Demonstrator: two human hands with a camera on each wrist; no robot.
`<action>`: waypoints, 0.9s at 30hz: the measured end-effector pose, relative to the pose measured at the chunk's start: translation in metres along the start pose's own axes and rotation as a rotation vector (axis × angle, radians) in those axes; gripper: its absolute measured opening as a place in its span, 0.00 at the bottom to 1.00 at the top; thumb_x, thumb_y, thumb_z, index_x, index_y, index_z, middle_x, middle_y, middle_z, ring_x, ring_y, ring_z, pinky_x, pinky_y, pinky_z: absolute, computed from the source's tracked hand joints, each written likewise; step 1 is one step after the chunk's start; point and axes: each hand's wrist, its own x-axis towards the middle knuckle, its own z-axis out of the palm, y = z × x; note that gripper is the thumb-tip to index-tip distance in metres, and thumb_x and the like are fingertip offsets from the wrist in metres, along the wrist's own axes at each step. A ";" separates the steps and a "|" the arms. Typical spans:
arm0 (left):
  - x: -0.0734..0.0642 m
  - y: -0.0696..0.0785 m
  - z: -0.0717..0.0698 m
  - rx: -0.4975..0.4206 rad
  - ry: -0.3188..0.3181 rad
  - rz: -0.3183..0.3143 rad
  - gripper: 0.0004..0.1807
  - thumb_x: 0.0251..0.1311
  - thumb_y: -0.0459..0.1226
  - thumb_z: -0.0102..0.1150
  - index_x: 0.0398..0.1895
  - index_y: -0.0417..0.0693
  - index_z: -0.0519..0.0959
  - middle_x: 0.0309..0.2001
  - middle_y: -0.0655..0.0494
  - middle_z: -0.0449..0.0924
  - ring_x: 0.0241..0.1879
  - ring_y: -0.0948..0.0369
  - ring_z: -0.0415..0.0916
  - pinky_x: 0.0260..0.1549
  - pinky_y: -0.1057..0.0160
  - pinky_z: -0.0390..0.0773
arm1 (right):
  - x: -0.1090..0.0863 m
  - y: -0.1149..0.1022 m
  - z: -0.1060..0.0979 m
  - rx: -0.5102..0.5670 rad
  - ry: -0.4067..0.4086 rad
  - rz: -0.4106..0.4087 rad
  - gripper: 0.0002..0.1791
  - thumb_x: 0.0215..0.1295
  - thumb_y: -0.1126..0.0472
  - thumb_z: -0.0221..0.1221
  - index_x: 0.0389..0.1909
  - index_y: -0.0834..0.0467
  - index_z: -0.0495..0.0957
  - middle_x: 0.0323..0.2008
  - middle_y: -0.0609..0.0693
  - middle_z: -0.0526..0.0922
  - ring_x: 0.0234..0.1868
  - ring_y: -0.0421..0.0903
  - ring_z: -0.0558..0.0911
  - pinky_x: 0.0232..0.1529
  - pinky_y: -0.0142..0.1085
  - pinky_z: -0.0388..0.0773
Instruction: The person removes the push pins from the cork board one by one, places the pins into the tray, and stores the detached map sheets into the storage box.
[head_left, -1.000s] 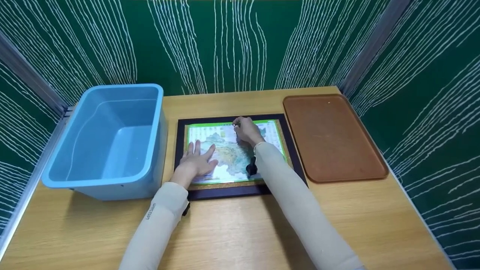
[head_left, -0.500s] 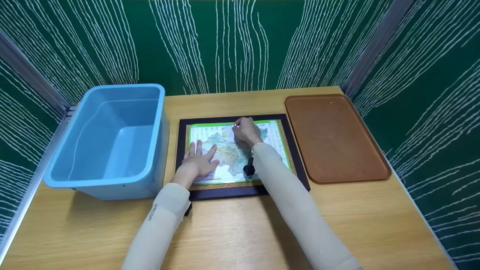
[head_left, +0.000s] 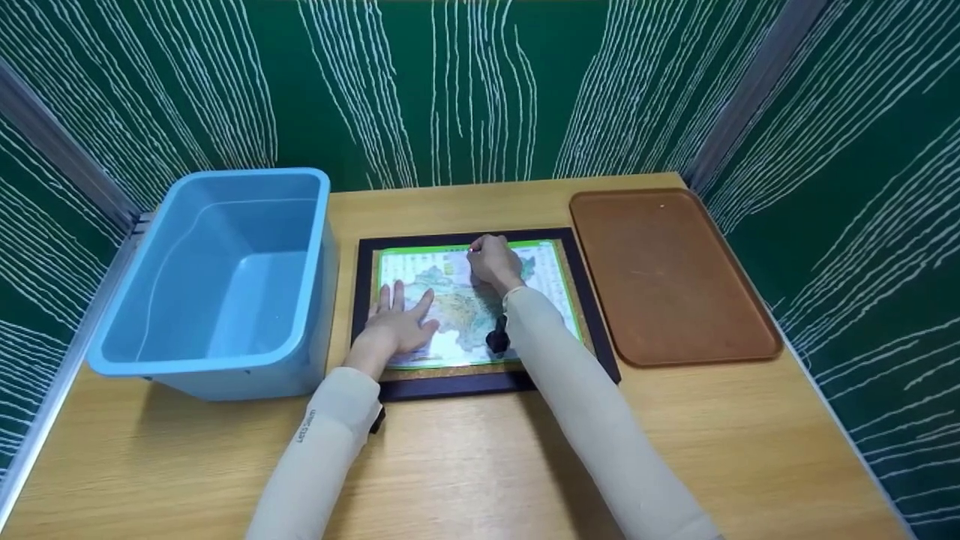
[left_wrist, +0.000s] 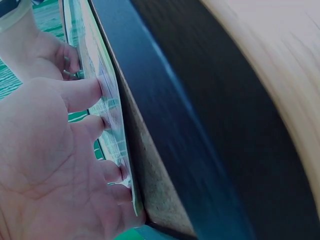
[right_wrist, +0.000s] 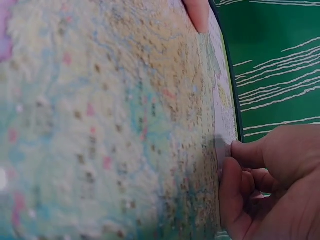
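Head view shows us a map point(head_left: 457, 311) on a framed board point(head_left: 450, 386). On the board's left side, the left hand point(head_left: 394, 328) rests spread fingers; near its far edge, the right hand point(head_left: 496, 262) pinches a tiny item point(head_left: 471, 250) we cannot identify.

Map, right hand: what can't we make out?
Small item at right hand: too small to identify in head view, covered by fingers in right wrist view.
Map lettering: too small in head view, blurred in right wrist view.
Map's lower right corner: behind right sleeve in head view.
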 end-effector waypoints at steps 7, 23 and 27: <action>0.001 0.001 -0.001 -0.007 -0.007 -0.011 0.35 0.78 0.57 0.33 0.83 0.62 0.43 0.79 0.34 0.22 0.77 0.38 0.17 0.73 0.37 0.31 | 0.000 0.002 0.000 -0.010 0.001 -0.027 0.11 0.75 0.58 0.52 0.34 0.52 0.82 0.36 0.46 0.82 0.34 0.44 0.77 0.40 0.41 0.72; 0.000 -0.003 -0.001 0.000 -0.006 -0.013 0.36 0.78 0.58 0.32 0.83 0.63 0.42 0.79 0.35 0.22 0.77 0.38 0.17 0.73 0.38 0.31 | -0.004 0.004 -0.005 0.389 -0.106 0.100 0.06 0.74 0.56 0.56 0.46 0.53 0.76 0.44 0.50 0.80 0.42 0.47 0.78 0.41 0.40 0.76; 0.000 -0.003 -0.001 -0.013 -0.010 -0.010 0.36 0.78 0.58 0.32 0.83 0.63 0.42 0.79 0.35 0.21 0.77 0.39 0.16 0.73 0.38 0.30 | -0.005 0.009 -0.011 0.663 -0.159 0.128 0.06 0.74 0.61 0.56 0.48 0.58 0.74 0.45 0.55 0.79 0.38 0.49 0.78 0.34 0.39 0.80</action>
